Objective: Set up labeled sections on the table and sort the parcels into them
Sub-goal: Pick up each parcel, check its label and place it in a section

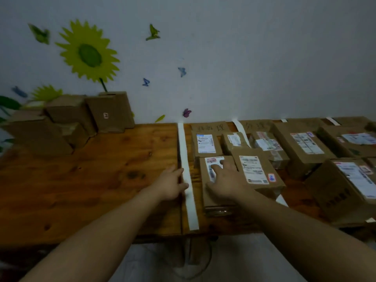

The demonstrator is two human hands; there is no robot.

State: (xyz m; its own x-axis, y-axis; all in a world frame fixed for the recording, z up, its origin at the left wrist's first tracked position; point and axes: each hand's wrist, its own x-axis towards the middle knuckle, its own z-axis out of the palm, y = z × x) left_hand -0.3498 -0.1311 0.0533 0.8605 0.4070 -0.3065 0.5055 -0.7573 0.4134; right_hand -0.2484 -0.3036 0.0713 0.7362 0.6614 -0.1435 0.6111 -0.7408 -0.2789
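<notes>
Centre frame, your left hand (169,185) touches the long white tape strip (192,210), fingers straight; your right hand (224,180) lies flat on a brown cardboard parcel (213,202).

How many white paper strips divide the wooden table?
4: one long strip beside the left hand, a second strip among the brown cardboard parcels, two short ends by the wall, far right. Parcels may hide more.

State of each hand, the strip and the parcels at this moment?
left hand: open, fingers straight, at the white strip's edge.
right hand: open, fingers spread flat on the near parcel.
near parcel: closed, label up.
white strip: lying flat across the table.
stacked parcels: closed, piled far left.
</notes>
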